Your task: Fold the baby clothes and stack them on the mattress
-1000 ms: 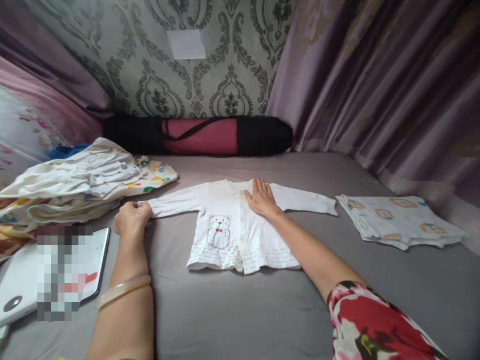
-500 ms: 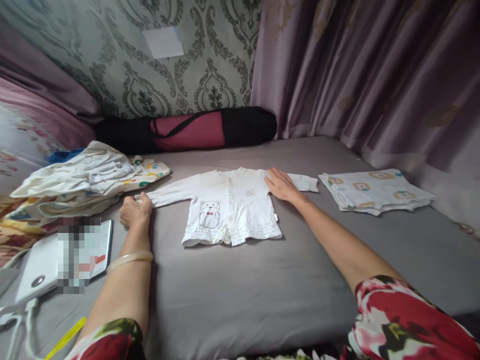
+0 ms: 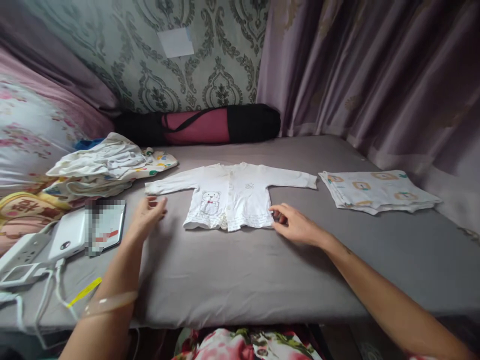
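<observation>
A: What is the surface here?
B: A bed-like surface with a smooth grey fabric cover (image 3: pixel 225 280), below grey-green wallpaper with a dark damask pattern (image 3: pixel 131 60) and shiny purple curtains (image 3: pixel 322 90).

A: And the garment?
B: A small white long-sleeved cotton shirt (image 3: pixel 240 200), with a line-drawn bear and a red bow on its front, lies spread flat between the two hands, mostly beyond the fingers, both sleeves stretched out sideways.

A: How are the left fingers?
B: The left hand (image 3: pixel 145 217) is released, its fingers loosely bent, just on the near side of one cuff and holding nothing.

A: And the right?
B: The right hand (image 3: pixel 296 225) has its thumb and forefinger apart at the shirt's lower side corner, the other fingers curled. I can't tell whether they touch the cloth.

A: What lies farther out?
B: Beyond the right fingers, off to the right, a folded white cloth with orange and green prints (image 3: pixel 378 192). Beyond the left fingers, to the left, a heaped pile of white and colourfully printed clothes (image 3: pixel 101 165).

A: Anything closer to that hand?
B: Left of its fingers, a flat dark-edged device, partly pixelated (image 3: pixel 118 222), then a glossy white plastic box with a cable (image 3: pixel 69 232).

A: And farthest?
B: Well past all the fingers, a long black and maroon fabric bag (image 3: pixel 198 125) by the wall.
</observation>
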Demonstrator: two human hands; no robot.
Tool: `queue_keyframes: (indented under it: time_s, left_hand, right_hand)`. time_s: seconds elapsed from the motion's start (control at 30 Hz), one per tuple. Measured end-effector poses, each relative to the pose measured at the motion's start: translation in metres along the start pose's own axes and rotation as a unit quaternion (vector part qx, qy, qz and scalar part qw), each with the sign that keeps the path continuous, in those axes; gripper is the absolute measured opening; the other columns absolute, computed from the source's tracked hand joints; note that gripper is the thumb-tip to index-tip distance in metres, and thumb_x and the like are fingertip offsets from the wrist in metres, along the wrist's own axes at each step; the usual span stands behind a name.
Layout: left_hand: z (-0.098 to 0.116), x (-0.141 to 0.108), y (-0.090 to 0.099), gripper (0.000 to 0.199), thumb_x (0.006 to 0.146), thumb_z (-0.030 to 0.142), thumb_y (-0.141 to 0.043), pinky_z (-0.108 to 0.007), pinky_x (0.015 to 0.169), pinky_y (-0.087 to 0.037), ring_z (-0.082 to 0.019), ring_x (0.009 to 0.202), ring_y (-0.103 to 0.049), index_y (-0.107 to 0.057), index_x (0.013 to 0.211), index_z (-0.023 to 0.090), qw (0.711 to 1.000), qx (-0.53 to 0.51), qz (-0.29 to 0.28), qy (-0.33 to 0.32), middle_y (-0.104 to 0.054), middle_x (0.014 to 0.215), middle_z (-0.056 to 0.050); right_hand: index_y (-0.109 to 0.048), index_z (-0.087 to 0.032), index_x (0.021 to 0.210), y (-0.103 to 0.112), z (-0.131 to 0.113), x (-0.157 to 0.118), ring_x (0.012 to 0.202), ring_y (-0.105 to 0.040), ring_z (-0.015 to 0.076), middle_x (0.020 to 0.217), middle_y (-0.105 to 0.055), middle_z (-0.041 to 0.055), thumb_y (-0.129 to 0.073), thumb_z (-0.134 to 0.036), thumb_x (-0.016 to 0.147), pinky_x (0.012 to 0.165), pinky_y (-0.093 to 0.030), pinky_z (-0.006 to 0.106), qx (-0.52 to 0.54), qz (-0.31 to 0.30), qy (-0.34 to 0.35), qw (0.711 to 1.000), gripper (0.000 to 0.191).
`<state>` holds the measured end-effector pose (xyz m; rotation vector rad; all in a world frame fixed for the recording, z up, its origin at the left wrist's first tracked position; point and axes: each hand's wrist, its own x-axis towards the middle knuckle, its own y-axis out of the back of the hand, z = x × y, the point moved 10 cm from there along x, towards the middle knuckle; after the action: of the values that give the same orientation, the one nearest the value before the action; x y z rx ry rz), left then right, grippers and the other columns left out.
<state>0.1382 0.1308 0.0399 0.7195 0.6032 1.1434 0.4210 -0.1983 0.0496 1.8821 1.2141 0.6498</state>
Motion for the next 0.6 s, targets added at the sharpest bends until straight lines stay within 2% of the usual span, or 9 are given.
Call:
queue_keyframes:
  time_s: [0.03, 0.1, 0.17, 0.3, 0.47, 0.6]
  left_hand:
    - [-0.001, -0.014, -0.011, 0.049, 0.087, 0.044, -0.05, -0.035, 0.072, -0.055, -0.023, 0.088, -0.067, -0.044, 0.125, 0.014, 0.997, -0.054, -0.045, 0.006, -0.065, 0.103, -0.013]
    - [0.008, -0.043, -0.031, 0.053, 0.082, 0.051, -0.058, -0.032, 0.072, -0.054, -0.021, 0.088, -0.066, -0.048, 0.122, 0.017, 0.984, -0.123, -0.129, -0.028, -0.066, 0.101, -0.009]
    - [0.016, -0.066, -0.041, 0.059, 0.075, 0.055, -0.064, -0.031, 0.074, -0.052, -0.02, 0.087, -0.065, -0.051, 0.119, 0.018, 0.974, -0.135, -0.167, -0.069, -0.066, 0.097, -0.006]
    - [0.023, -0.082, -0.046, 0.055, 0.072, 0.054, -0.065, -0.028, 0.067, -0.048, -0.017, 0.076, -0.059, -0.057, 0.113, 0.018, 0.973, -0.108, -0.162, -0.124, -0.063, 0.087, -0.003]
    - [0.029, -0.077, -0.052, 0.033, 0.082, 0.042, -0.05, -0.027, 0.064, -0.042, -0.016, 0.068, -0.054, -0.061, 0.102, 0.019, 0.981, -0.02, -0.121, -0.149, -0.058, 0.074, 0.0]
    - [0.039, -0.076, -0.056, 0.028, 0.086, 0.039, -0.044, -0.027, 0.063, -0.039, -0.017, 0.066, -0.055, -0.057, 0.105, 0.022, 0.981, 0.056, -0.089, -0.166, -0.059, 0.069, 0.001]
  right_hand:
    - [-0.057, -0.021, 0.123, -0.003, -0.006, -0.004, 0.08, -0.062, 0.0142, 0.106, -0.064, 0.0045, -0.055, -0.027, 0.081, 0.076, -0.046, 0.025, -0.017, -0.008, 0.011, 1.0, 0.043]
    - [-0.054, -0.022, 0.126, -0.006, -0.014, -0.007, 0.082, -0.061, 0.0151, 0.108, -0.061, 0.0055, -0.052, -0.025, 0.081, 0.077, -0.045, 0.026, -0.063, -0.012, 0.019, 0.998, 0.045]
    - [-0.052, -0.022, 0.127, -0.01, -0.017, -0.006, 0.083, -0.061, 0.0167, 0.109, -0.061, 0.0068, -0.05, -0.024, 0.083, 0.075, -0.044, 0.027, -0.111, -0.008, 0.015, 0.994, 0.044]
    - [-0.051, -0.024, 0.124, -0.016, -0.016, -0.001, 0.086, -0.063, 0.0205, 0.11, -0.063, 0.0073, -0.046, -0.028, 0.087, 0.071, -0.043, 0.03, -0.182, 0.016, -0.021, 0.983, 0.038]
    - [-0.05, -0.025, 0.124, -0.019, -0.009, -0.002, 0.089, -0.067, 0.0246, 0.109, -0.068, 0.0076, -0.044, -0.03, 0.089, 0.066, -0.042, 0.031, -0.24, 0.024, -0.087, 0.967, 0.035]
    - [-0.047, -0.022, 0.129, -0.022, -0.006, -0.003, 0.087, -0.068, 0.0253, 0.103, -0.071, 0.0093, -0.043, -0.025, 0.09, 0.064, -0.04, 0.03, -0.268, 0.006, -0.123, 0.956, 0.039]
